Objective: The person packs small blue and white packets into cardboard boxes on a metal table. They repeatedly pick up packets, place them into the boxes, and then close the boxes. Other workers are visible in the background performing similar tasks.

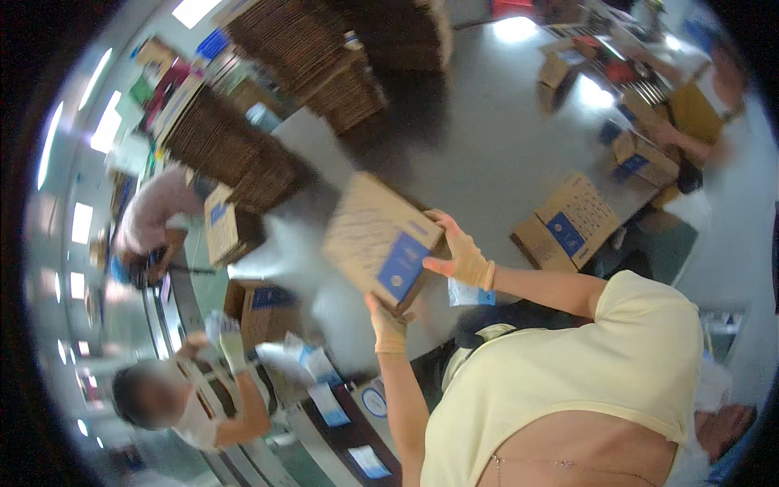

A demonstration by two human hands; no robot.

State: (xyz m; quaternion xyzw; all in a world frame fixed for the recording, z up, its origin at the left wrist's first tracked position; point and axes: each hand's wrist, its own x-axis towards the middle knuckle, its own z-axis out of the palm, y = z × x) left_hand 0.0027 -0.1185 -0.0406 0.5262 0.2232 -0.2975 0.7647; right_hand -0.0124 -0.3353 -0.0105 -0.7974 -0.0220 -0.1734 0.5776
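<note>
A brown cardboard box (365, 231) with a blue printed panel is held between my two hands, tilted above the grey table (495, 105). My left hand (389, 328), in a pale glove, grips its lower near corner. The gloved right hand (461, 258) holds the right side, with the thumb on the blue panel. A blue-and-white packet (472, 293) shows just below my right hand. Another brown box (565, 223) with a blue panel lies to the right.
Tall stacks of flattened cardboard (235, 154) stand at the far left. White-and-blue packets (329, 404) lie on a dark conveyor belt (357, 434) beside my left forearm. A gloved co-worker (219, 390) is by an open carton (272, 312) at left; another person (714, 89) handles boxes at right.
</note>
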